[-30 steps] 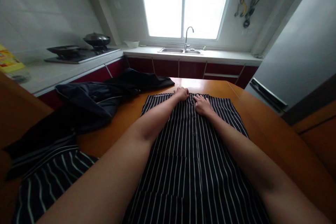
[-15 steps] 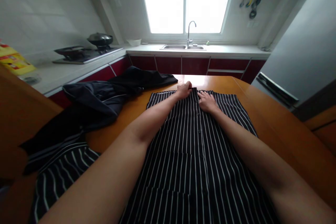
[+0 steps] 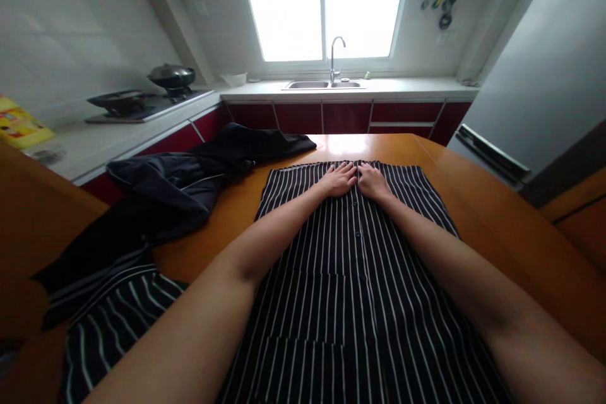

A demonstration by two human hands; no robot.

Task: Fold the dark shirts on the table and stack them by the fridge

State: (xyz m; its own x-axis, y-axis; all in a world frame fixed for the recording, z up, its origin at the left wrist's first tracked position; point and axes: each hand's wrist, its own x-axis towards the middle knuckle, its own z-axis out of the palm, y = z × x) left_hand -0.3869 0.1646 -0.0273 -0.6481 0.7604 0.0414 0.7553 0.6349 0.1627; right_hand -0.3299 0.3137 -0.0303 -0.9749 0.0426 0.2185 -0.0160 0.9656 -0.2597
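A black shirt [image 3: 312,246] with white stripes lies spread on the wooden table [image 3: 492,214], its button front running down the middle. My left hand [image 3: 339,179] rests flat on the cloth near the far edge, fingers outstretched. Just across the button line, my right hand [image 3: 373,181] has its fingers bent together at the placket, pinching the cloth there. A pocket shows on the near part of the shirt, and a striped sleeve [image 3: 118,322] lies off to the left.
A dark jacket [image 3: 175,183] is heaped on the table's left side. Beyond are a stove with a lidded wok [image 3: 171,75] and a pan [image 3: 116,101], a sink [image 3: 307,84] under the window, and a grey fridge [image 3: 544,76] at the right.
My left hand has gone from a closed grip at the shirt's far edge to lying flat on it. The right hand's fingers have drawn together. The whole view has shifted slightly.
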